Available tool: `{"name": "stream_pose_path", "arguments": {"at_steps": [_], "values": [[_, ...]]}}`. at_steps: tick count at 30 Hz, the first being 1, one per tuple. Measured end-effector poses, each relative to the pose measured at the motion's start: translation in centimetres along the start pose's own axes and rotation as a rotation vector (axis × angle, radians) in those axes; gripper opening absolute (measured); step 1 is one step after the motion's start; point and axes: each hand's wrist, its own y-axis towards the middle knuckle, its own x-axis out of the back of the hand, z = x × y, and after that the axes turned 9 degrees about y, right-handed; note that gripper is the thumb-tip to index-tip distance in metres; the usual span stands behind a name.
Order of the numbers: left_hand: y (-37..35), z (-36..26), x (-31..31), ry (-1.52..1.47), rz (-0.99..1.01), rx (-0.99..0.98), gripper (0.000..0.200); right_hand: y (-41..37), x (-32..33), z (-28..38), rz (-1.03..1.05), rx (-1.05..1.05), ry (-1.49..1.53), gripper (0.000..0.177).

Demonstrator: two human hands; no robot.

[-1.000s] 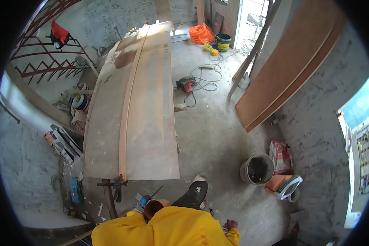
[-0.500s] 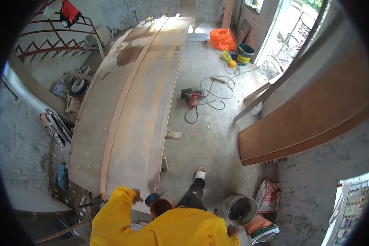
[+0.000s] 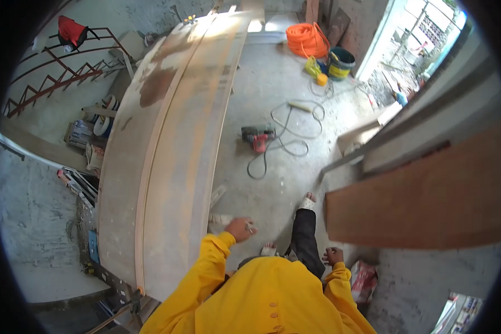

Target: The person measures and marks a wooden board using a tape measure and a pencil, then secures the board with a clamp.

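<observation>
My left hand [image 3: 240, 229] is out in front of me, beside the near right edge of the long wooden panel [image 3: 175, 211]. Its fingers are curled around a small thing that I cannot make out. On my right side, my right hand [image 3: 333, 256] hangs low over the floor, near my dark trouser leg; its fingers are partly bent, and whether they hold anything is too small to tell. Both arms are in yellow sleeves.
A red and black power tool [image 3: 258, 139] lies on the floor with its looped cord [image 3: 298, 149]. Brown boards [image 3: 417, 200] lean at the right. Farther off are a coiled orange hose [image 3: 305, 40] and a dark bucket [image 3: 340, 62]. A red-white bag [image 3: 364, 281] is at the lower right.
The view has shifted as I stepped forward. My left hand has moved right and away from the panel's near end. My right hand has come forward. The cup and blue-black container have left view.
</observation>
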Motion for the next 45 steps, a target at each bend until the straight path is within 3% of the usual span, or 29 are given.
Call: {"name": "stream_pose_path", "arguments": {"at_steps": [1, 7, 10, 11, 12, 13, 14, 15, 16, 17, 19, 21, 23, 24, 26, 27, 28, 29, 30, 33, 35, 36, 41, 43, 45], "values": [[1.8, -1.0, -0.1, -0.029, -0.008, -0.049, 0.04, 2.3, -0.6, 2.1, 0.05, -0.02, -0.058, 0.029], [11.8, -6.5, 3.2, -0.081, 0.045, 0.132, 0.042, 12.9, -1.9, 17.1, 0.115, -0.012, -0.231, 0.028], [18.0, -8.0, 7.4, 0.06, -0.006, 0.186, 0.04, 19.6, -1.9, 25.8, 0.29, -0.021, -0.276, 0.025], [19.6, -8.8, 9.6, 0.054, -0.056, 0.226, 0.041, 21.9, -2.1, 28.8, 0.348, 0.094, -0.342, 0.029], [20.7, -9.8, 11.0, 0.033, -0.094, 0.269, 0.043, 26.7, -2.0, 29.7, 0.266, 0.592, -0.738, 0.034], [22.0, -11.1, 14.2, -0.08, -0.126, 0.283, 0.044, 29.8, -2.4, 31.8, 0.174, 0.64, -0.846, 0.042], [24.8, -13.4, 17.0, -0.226, -0.137, 0.299, 0.046, 28.8, -4.1, 40.6, 0.273, 0.163, -0.405, 0.045], [26.6, -13.5, 18.3, -0.187, -0.152, 0.291, 0.047, 26.5, -5.2, 46.2, 0.219, 0.23, -0.382, 0.046], [28.4, -13.3, 19.1, -0.146, -0.165, 0.284, 0.047, 31.9, -5.0, 46.9, 0.197, 0.697, -0.673, 0.044], [30.9, -11.7, 18.7, -0.032, -0.219, 0.239, 0.046, 33.7, -6.0, 48.9, 0.242, 0.407, -0.391, 0.041], [34.9, -11.4, 19.9, 0.073, -0.248, 0.193, 0.045, 33.7, -7.3, 54.0, 0.235, 0.411, -0.315, 0.036], [38.6, -13.8, 24.2, -0.068, -0.125, 0.249, 0.043, 33.1, -8.5, 57.6, 0.223, 0.347, -0.22, 0.034], [43.7, -13.8, 26.3, -0.09, -0.138, 0.201, 0.042, 35.6, -8.9, 58.4, 0.248, 0.329, -0.291, 0.034], [46.4, -13.6, 27.6, -0.101, -0.171, 0.161, 0.04, 40.5, -8.5, 55.9, 0.17, 0.336, -0.373, 0.032], [52.0, -12.9, 29.9, -0.1, -0.21, 0.135, 0.039, 42.8, -8.1, 56.1, 0.177, 0.341, -0.579, 0.032], [54.9, -12.7, 31.4, -0.092, -0.23, 0.12, 0.038, 41.9, -8.1, 57.3, 0.202, 0.253, -0.513, 0.032], [57.2, -13.5, 34.2, -0.132, -0.18, 0.161, 0.04, 42.1, -7.7, 58.2, 0.194, 0.117, -0.64, 0.042], [59.9, -13.2, 36.2, -0.152, -0.195, 0.157, 0.04, 42.6, -7.4, 59.6, 0.254, 0.171, -1.166, 0.046], [62.5, -13.0, 38.2, -0.137, -0.195, 0.137, 0.04, 42.6, -7.2, 60.5, 0.243, 0.204, -1.242, 0.045], [69.5, -12.6, 45.6, -0.099, -0.183, 0.142, 0.038, 42.0, -8.3, 64.9, 0.106, 0.231, -0.962, 0.042], [72.7, -13.4, 51.3, 0.036, -0.242, 0.007, 0.037, 42.5, -10.6, 69.9, 0.073, 0.243, -0.852, 0.041], [75.2, -13.1, 53.6, 0.056, -0.159, 0.04, 0.037, 43.2, -12.2, 72.6, 0.063, 0.254, -0.791, 0.04], [84.6, -12.7, 63.6, 0.125, -0.235, -0.034, 0.039, 48.5, -21.7, 88.7, 0.033, 0.257, -0.416, 0.036], [87.3, -13.1, 66.2, 0.108, -0.262, -0.025, 0.04, 58.5, -22.5, 91.2, 0.124, 0.679, -0.724, 0.033], [89.8, -13.0, 68.4, 0.061, -0.303, -0.033, 0.04, 60.1, -27.2, 99.2, 0.192, 0.103, -0.376, 0.029]]}}
